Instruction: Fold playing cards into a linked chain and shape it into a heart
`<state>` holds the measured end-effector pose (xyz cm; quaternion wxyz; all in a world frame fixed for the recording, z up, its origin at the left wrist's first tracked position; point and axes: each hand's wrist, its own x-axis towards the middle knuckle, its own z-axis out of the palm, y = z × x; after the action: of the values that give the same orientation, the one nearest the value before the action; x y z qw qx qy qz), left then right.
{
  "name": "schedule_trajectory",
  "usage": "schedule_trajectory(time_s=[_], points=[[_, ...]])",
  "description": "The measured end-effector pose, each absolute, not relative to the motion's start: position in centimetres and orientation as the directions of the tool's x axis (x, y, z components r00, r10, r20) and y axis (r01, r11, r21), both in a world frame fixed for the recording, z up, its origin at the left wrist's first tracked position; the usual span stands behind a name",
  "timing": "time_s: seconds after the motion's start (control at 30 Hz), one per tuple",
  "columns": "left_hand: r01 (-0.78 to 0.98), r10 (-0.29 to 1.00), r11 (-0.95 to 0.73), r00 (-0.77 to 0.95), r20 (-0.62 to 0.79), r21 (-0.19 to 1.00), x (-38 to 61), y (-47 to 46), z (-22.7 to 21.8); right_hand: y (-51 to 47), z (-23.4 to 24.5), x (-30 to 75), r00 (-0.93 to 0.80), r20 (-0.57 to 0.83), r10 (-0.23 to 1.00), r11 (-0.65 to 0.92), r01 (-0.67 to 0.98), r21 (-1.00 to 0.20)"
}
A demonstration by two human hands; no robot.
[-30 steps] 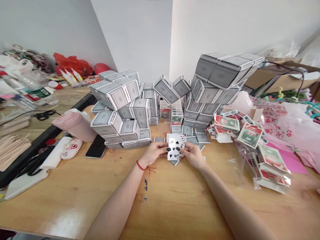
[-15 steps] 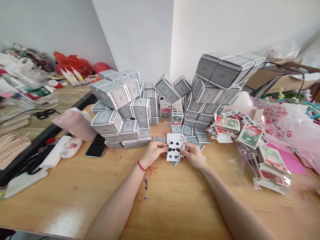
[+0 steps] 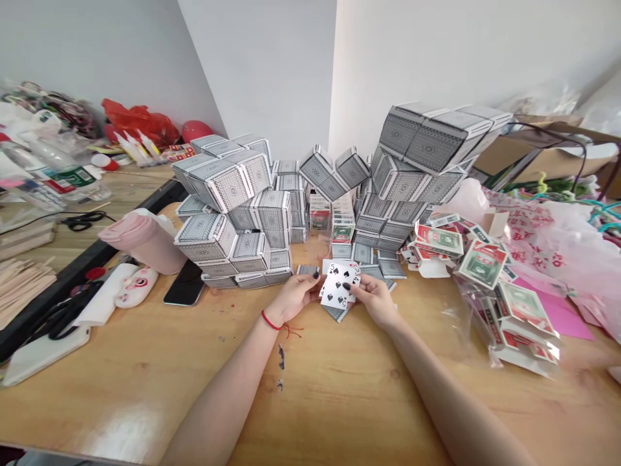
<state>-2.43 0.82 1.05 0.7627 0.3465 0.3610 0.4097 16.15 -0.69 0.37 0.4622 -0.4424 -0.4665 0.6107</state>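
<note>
My right hand [image 3: 374, 299] pinches a small fan of playing cards [image 3: 338, 285], a five of spades on top, above the wooden table [image 3: 145, 382]. My left hand [image 3: 294, 296], with a red string on its wrist, curls beside the cards' left edge, its dark-nailed fingertips at the fan. A few grey-backed cards [image 3: 337, 313] lie on the table under the fan. Behind my hands rise stacks of cubes made from grey card backs [image 3: 233, 213], with a taller stack [image 3: 417, 162] to the right.
Flattened red and green card boxes [image 3: 485, 265] spill from plastic wrap at right, next to pink bags [image 3: 557, 239]. A black phone [image 3: 185, 291], a pink roll [image 3: 145, 239], scissors [image 3: 85, 223], bottles and wooden sticks [image 3: 22, 285] sit at left.
The top card has turned and tilted leftward in the fan. My left thumb has come off the card face and now sits at the fan's left edge.
</note>
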Motion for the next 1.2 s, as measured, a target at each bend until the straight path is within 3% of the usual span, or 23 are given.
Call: schedule_trajectory(time_s=[0.2,0.7,1.07,1.2], points=[[-0.384,0.847,0.466,0.455,-0.276,0.797,-2.3,0.7,1.0,-0.5,0.0,16.1,-0.166,-0.123,0.978,-0.153,-0.180,-0.972],[-0.211,0.899,0.371,0.325,-0.293,0.904,-1.6,0.5,1.1,-0.6,0.2,16.2,-0.152,-0.116,0.982,-0.142,-0.171,-0.975],[-0.017,0.968,0.164,0.196,-0.158,0.986,-1.1,0.4,0.9,-0.6,-0.1,16.1,-0.155,-0.099,0.983,-0.125,-0.169,-0.978],[0.075,0.983,0.019,0.178,-0.032,0.997,-1.0,0.1,0.6,-0.5,-0.3,16.0,-0.169,-0.102,0.980,-0.130,-0.167,-0.977]])
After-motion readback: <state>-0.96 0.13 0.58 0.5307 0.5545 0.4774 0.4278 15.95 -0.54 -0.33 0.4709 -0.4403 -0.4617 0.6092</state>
